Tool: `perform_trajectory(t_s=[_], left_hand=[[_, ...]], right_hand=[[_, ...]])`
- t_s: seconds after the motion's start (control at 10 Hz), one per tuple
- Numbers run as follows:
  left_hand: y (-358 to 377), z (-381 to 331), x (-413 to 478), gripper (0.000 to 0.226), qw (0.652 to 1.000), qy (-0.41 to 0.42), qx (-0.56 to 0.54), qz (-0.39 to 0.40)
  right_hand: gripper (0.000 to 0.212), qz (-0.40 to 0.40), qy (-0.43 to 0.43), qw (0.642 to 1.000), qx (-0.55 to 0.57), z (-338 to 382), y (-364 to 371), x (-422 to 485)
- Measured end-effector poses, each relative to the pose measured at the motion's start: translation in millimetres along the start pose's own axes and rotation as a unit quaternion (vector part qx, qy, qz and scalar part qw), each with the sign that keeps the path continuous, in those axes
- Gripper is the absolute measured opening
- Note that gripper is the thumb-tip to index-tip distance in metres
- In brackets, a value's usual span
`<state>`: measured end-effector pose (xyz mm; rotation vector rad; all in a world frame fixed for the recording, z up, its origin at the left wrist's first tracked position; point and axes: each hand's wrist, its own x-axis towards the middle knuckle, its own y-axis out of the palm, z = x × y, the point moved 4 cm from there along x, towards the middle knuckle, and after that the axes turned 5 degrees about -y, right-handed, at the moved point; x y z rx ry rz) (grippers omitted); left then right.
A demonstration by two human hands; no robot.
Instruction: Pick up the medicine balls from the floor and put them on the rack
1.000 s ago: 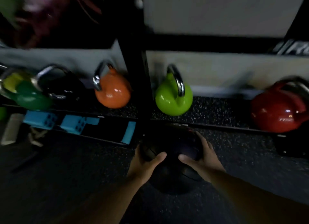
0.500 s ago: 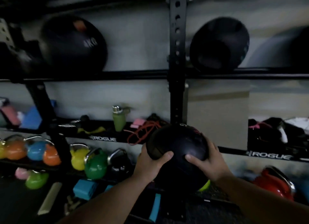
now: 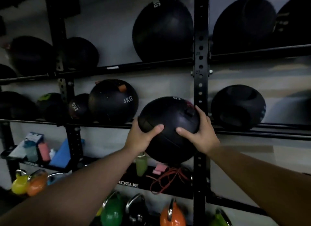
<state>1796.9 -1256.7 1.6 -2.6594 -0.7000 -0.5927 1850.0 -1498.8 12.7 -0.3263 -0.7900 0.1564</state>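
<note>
I hold a black medicine ball (image 3: 170, 124) in the air with both hands, level with the middle shelf rail (image 3: 104, 124) of the black rack. My left hand (image 3: 143, 134) grips its lower left side and my right hand (image 3: 200, 131) its right side. The ball hangs in front of the rack's upright post (image 3: 201, 60), between a 4KG ball (image 3: 113, 101) on its left and a handled black ball (image 3: 238, 107) on its right. Whether it touches the rail is hidden.
More black balls fill the top shelf (image 3: 163, 30) and the left bays. A lower tray (image 3: 134, 184) holds a green bottle (image 3: 141, 165), red cord (image 3: 166, 178) and blue pads. Coloured kettlebells (image 3: 172, 215) stand along the bottom.
I lifted the ball from the floor up past the kettlebells and the lower tray to the middle shelf's height. Both hands kept their grip throughout.
</note>
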Motion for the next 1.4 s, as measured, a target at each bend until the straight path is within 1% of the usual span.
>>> perform_trajectory(t_s=[0.1, 0.2, 0.3, 0.4, 0.5, 0.6, 0.7, 0.8, 0.9, 1.0, 1.1, 1.2, 1.3, 1.4], left_hand=[[-2.1, -23.4, 75.1, 0.076, 0.998, 0.052, 0.018, -0.014], [6.9, -19.7, 134.9, 0.078, 0.997, 0.076, 0.023, -0.011], [33.5, 19.4, 224.1, 0.093, 0.992, 0.091, 0.082, -0.035], [63.9, 60.4, 261.6, 0.104, 0.973, 0.073, 0.220, -0.021], [92.9, 126.8, 307.7, 0.118, 0.957, 0.033, 0.283, -0.052], [68.5, 156.1, 332.7, 0.109, 0.958, 0.071, 0.236, -0.148], [30.9, 199.3, 349.2, 0.101, 0.935, 0.163, 0.253, -0.186], [27.5, 213.6, 354.9, 0.105, 0.910, 0.199, 0.308, -0.191], [31.0, 219.1, 353.6, 0.105, 0.903, 0.208, 0.318, -0.200], [22.2, 214.8, 350.3, 0.104, 0.907, 0.194, 0.329, -0.176], [12.6, 197.3, 343.7, 0.107, 0.916, 0.142, 0.364, -0.086], [-3.7, 175.8, 338.0, 0.110, 0.920, 0.091, 0.382, -0.004], [-32.1, 157.2, 314.6, 0.107, 0.897, 0.058, 0.430, 0.086], [-44.1, 157.1, 297.1, 0.098, 0.879, 0.075, 0.460, 0.105]], right_hand=[[0.128, -0.010, -0.050, 0.998, 0.023, -3.9, 7.3, 71.9], [0.129, -0.019, -0.064, 0.997, 0.030, -31.3, 17.4, 128.7], [0.133, 0.026, -0.038, 0.999, -0.026, -105.9, 56.5, 217.7], [0.124, 0.084, -0.021, 0.988, -0.130, -157.3, 97.5, 258.6], [0.110, 0.095, -0.033, 0.968, -0.231, -199.3, 171.3, 310.1], [0.106, 0.075, -0.110, 0.941, -0.312, -177.3, 213.3, 330.8], [0.104, 0.038, -0.179, 0.913, -0.363, -158.2, 243.4, 344.2], [0.103, 0.017, -0.191, 0.915, -0.355, -159.2, 242.9, 343.1], [0.102, -0.005, -0.176, 0.917, -0.359, -158.9, 237.7, 335.5], [0.102, 0.018, -0.156, 0.913, -0.377, -150.8, 238.0, 332.7], [0.104, 0.078, -0.102, 0.906, -0.402, -144.5, 234.2, 329.1], [0.106, 0.125, -0.056, 0.898, -0.418, -122.3, 230.0, 323.6], [0.105, 0.173, -0.003, 0.877, -0.448, -96.6, 214.6, 294.4], [0.095, 0.135, -0.001, 0.883, -0.449, -89.9, 197.6, 271.6]])
